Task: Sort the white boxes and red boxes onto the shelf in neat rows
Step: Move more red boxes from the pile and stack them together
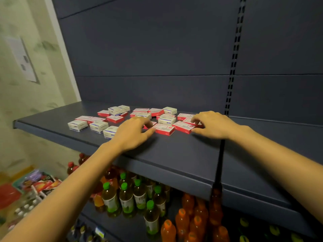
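Several small white boxes (78, 125) and flat red boxes (115, 118) lie mixed and unsorted on a dark blue shelf (174, 154). My left hand (134, 132) reaches over the shelf, its thumb and fingers pinching the left end of a red box (164, 129) at the front. My right hand (212, 124) pinches the right end of another red box (183, 127) just beside it. A white box (109, 131) is partly hidden behind my left wrist.
The shelf's back panel (157, 58) rises behind the boxes, with a slotted upright (233, 67) at the right. The shelf below holds bottles with green caps (125, 198) and orange bottles (183, 222). Packaged goods (40, 184) sit low at left.
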`<move>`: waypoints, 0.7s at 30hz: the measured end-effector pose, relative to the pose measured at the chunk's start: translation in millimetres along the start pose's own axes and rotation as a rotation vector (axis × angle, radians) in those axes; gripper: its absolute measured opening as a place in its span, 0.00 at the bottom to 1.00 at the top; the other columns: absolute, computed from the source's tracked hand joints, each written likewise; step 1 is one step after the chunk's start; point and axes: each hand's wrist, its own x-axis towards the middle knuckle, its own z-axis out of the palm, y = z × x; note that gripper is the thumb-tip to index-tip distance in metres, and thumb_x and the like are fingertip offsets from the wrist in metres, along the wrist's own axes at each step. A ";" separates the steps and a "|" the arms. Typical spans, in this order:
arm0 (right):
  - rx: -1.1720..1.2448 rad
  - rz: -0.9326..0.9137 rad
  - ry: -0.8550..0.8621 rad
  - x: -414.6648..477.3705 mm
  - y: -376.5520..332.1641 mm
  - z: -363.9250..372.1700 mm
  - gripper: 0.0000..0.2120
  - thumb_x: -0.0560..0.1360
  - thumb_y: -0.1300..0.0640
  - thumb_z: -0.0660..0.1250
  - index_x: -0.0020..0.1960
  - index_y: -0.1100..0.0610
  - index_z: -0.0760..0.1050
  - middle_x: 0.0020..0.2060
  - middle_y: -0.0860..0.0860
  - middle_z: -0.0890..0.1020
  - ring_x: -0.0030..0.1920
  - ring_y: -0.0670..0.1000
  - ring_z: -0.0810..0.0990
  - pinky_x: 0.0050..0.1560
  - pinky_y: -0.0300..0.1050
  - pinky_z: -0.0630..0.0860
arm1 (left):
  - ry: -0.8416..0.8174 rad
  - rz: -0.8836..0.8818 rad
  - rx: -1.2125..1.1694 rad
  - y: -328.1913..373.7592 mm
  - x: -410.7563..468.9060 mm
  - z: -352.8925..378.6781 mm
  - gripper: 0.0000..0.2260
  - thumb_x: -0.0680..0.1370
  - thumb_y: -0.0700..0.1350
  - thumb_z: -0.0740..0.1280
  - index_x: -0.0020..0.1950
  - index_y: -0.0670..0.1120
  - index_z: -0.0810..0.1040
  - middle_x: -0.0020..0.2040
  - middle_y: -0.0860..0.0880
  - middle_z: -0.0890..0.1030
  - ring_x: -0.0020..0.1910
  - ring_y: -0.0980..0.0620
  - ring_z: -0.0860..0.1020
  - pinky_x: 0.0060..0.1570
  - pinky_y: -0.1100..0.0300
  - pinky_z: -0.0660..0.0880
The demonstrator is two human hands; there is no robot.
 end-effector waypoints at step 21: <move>-0.059 0.335 -0.159 36.7 -29.7 15.6 0.25 0.72 0.36 0.60 0.54 0.58 0.74 0.52 0.53 0.76 0.50 0.53 0.75 0.47 0.47 0.72 | -0.349 0.431 -0.201 -65.7 93.8 18.0 0.21 0.70 0.61 0.67 0.56 0.50 0.78 0.55 0.54 0.79 0.54 0.55 0.74 0.56 0.58 0.72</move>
